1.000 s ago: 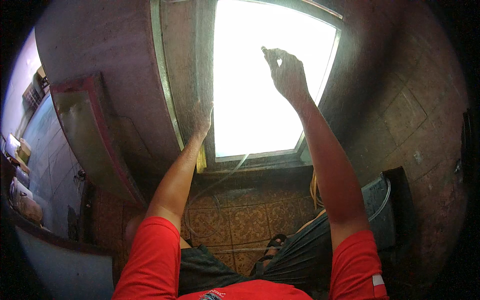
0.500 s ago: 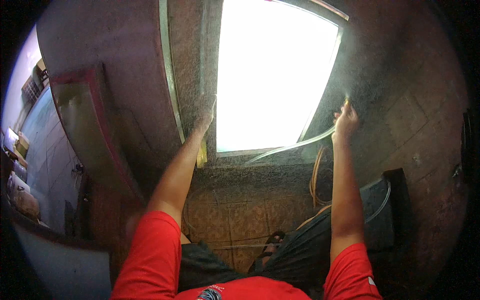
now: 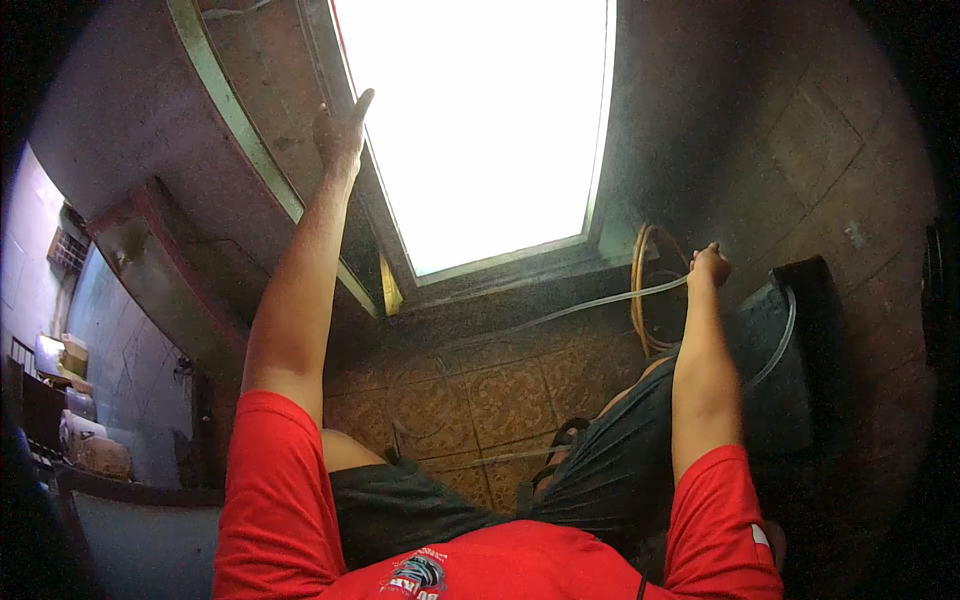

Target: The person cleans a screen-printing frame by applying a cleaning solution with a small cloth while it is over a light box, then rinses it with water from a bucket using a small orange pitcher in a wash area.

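A glaring white panel in a thin frame [image 3: 500, 268] stands upright before me, its surface too bright to make out. My left hand [image 3: 340, 140] holds the frame's left edge, thumb raised against the white face, the fingers partly hidden. Off to the right of the frame, lower down, my right hand [image 3: 709, 266] is closed around the end of a clear hose [image 3: 610, 298]. That hose runs leftward below the panel. Its nozzle is not visible now.
A brown hose coil [image 3: 637, 290] hangs between the frame and my right arm. Below lies a patterned tile floor [image 3: 510, 405]. A dark grey, black-edged object [image 3: 780, 360] sits by my right knee. Leftward are a metal strip [image 3: 235, 120], a yellow strip [image 3: 390, 285] and several containers [image 3: 95, 440].
My left hand has moved up along the frame's edge. My right hand has dropped, and the spray from its brass-coloured nozzle no longer shows. The view has shifted, placing the panel further left and higher.
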Tool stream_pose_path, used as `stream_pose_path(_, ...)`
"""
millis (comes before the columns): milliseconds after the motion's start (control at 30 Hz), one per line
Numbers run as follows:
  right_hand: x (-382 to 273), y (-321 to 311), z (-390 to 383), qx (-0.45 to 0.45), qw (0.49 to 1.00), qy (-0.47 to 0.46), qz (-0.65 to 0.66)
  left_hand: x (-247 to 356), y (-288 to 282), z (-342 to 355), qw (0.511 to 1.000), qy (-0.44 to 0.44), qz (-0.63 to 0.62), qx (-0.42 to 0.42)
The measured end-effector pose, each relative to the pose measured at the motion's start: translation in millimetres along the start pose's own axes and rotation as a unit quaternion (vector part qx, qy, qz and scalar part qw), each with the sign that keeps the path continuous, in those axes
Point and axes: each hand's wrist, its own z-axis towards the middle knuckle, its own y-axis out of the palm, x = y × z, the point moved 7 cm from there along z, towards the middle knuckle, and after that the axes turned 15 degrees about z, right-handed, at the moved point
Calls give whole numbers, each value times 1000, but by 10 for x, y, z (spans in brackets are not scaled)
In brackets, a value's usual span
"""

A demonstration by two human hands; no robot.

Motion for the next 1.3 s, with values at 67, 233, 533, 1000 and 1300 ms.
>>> stream_pose_path(67, 42, -64, 100, 14, 1000, -3, -28, 385, -144, -262, 999, -9, -33, -12)
stream_pose_path(233, 247, -1, 535, 21, 994, -45, -94, 794, -506, -271, 996, -1, -81, -29)
stream_pose_path(533, 321, -71, 1094, 48, 994, -72, -61, 1132, -943, -359, 987, 145, -50, 45)
stream_pose_path(1000, 12, 43, 273, 204, 949, 31, -238, 1324, -3312, -768, 985, 145, -38, 82)
stream_pose_path(1300, 431, 418, 1508, 48, 958, -64, -276, 985, -4958, -887, 971, 165, -59, 162)
